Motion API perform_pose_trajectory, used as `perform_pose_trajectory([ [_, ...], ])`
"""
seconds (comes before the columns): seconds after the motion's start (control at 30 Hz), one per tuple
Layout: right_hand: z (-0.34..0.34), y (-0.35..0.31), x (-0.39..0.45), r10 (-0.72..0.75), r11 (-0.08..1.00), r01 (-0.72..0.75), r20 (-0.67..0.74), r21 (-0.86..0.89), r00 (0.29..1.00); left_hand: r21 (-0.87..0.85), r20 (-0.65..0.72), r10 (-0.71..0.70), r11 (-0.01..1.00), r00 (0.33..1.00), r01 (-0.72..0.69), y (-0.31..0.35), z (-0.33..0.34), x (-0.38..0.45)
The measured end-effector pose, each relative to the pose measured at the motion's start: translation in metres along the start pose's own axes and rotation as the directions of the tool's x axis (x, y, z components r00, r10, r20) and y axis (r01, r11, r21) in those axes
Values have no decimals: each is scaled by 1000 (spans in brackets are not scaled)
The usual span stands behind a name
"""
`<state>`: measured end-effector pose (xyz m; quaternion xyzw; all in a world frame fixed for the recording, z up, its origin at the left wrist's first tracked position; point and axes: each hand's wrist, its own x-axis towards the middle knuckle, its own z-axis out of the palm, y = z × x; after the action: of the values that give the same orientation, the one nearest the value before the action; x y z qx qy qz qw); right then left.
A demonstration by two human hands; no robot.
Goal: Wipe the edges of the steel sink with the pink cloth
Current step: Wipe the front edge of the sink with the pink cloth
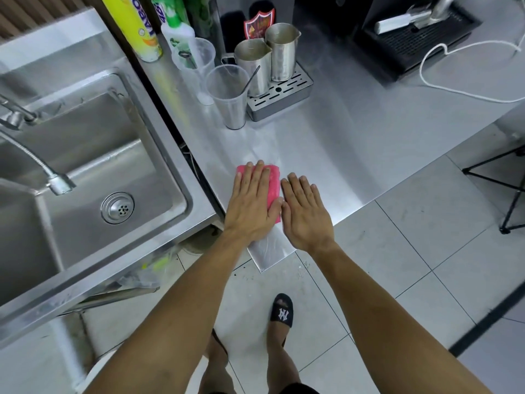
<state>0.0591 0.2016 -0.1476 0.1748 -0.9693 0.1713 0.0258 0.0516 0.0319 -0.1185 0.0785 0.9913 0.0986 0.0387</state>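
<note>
Left hand [251,201] presses flat on the pink cloth [273,183] near the counter's [355,143] front edge; right hand [305,211] lies flat, empty, beside it; gather the cloth, then follow the steel sink's [181,155] rim

Bare steel counter [355,143] ahead and right; blocked at back by clear plastic cups [227,95] and steel jugs [267,61].

Stainless-steel surface [355,143] running along the room, reflecting diffuse overhead light. Pale grey tiled floor [397,265] with dark grout lines below it. Black tripod legs [508,194] standing on the floor at right. Brown ribbed wall panel [25,9] at upper left.
</note>
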Motion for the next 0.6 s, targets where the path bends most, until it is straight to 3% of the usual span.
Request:
perform_pose_trajectory([
  [0.13,0,1,0,-7,1000,7,-13,2,1000,-30,9,18,999,1000,-18,-6,0,3],
  [0.33,-1,-1,-1,5,1000,-5,-4,-6,1000,-86,2,-131,988,991,131,6,1,-8],
  [0.6,-7,-4,-3,23,999,-20,89,-37,996,-132,2,-84,988,996,83,6,-6,-10],
])
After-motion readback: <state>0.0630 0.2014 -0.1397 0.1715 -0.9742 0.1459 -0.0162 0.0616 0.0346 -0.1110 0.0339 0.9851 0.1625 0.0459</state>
